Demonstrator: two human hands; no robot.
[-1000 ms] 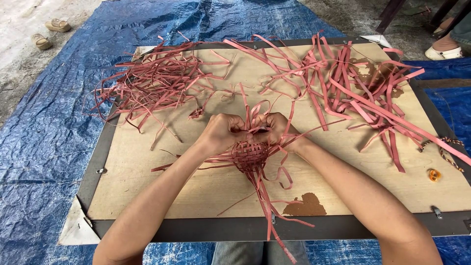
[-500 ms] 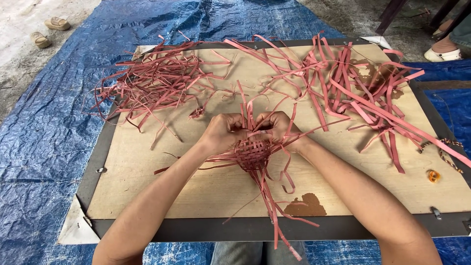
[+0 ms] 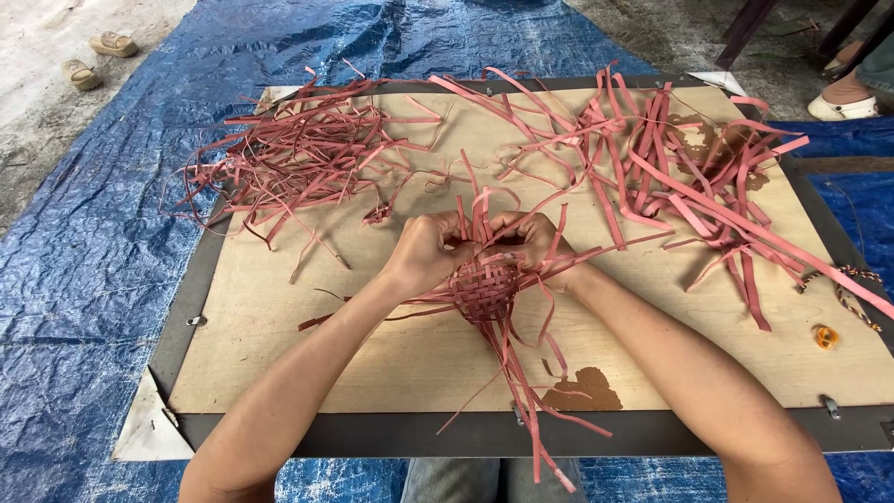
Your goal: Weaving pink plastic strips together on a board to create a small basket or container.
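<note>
weaving a small red ball over the board

gripping from both sides, the left hand (image 3: 424,253) and the right hand (image 3: 529,244) close on a small woven ball (image 3: 484,287) of reddish-pink strips, held just above the middle of the plywood worktop (image 3: 372,345). the ball sits between and slightly below the two hands, nearer the person than the knuckles. both sets of fingers are curled narrow around its upper part and the strips rising from it, so the fingertips are mostly hidden. loose strip ends (image 3: 521,401) trail from the ball toward the near edge of the worktop, and a few stand up between the hands. a tangled heap of thin strips (image 3: 298,154) lies on the far left of the worktop, well apart from the hands. a heap of wider strips (image 3: 689,168) lies on the far right. a small orange object (image 3: 825,337) rests near the right edge. the worktop lies on a blue tarpaulin (image 3: 84,279).
</note>
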